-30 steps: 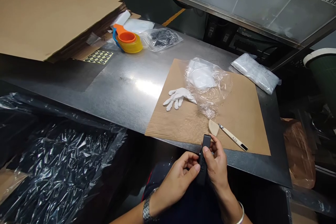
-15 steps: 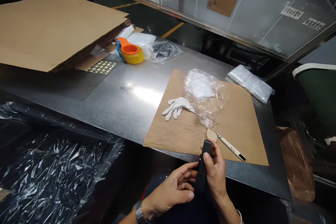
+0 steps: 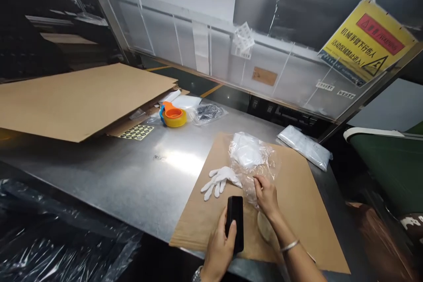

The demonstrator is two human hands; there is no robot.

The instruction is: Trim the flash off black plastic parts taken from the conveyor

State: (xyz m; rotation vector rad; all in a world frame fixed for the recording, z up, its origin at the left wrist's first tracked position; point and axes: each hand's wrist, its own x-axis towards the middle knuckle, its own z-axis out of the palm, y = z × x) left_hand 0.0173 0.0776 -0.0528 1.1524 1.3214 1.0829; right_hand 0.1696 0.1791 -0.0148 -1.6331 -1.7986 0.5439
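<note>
My left hand (image 3: pixel 218 246) is closed around a black rectangular object (image 3: pixel 235 211), held upright over the front of a cardboard sheet (image 3: pixel 310 216); its exact kind does not show. Farther forward, my right hand (image 3: pixel 267 197) has its fingers pinched at a clear plastic bag (image 3: pixel 269 161). White folded material (image 3: pixel 246 150) lies inside that bag. Just left of it rests a white glove (image 3: pixel 220 179), fingers spread. A beige rounded piece (image 3: pixel 264 228) is partly covered by my right forearm, which also hides most of the pen-like tool.
Stacked cardboard (image 3: pixel 89 97) overhangs the metal table (image 3: pixel 142 176) at left. Behind are a sticker sheet (image 3: pixel 137 132), an orange-and-yellow tape dispenser (image 3: pixel 174 115) and a bagged dark item (image 3: pixel 208 113). A plastic-wrapped pack (image 3: pixel 306 146) lies right, near a green conveyor (image 3: pixel 386 167).
The black object, earlier held in my right hand with my left beside it, is now in my left hand alone. My right hand has moved forward to the plastic bag. The view has tilted up.
</note>
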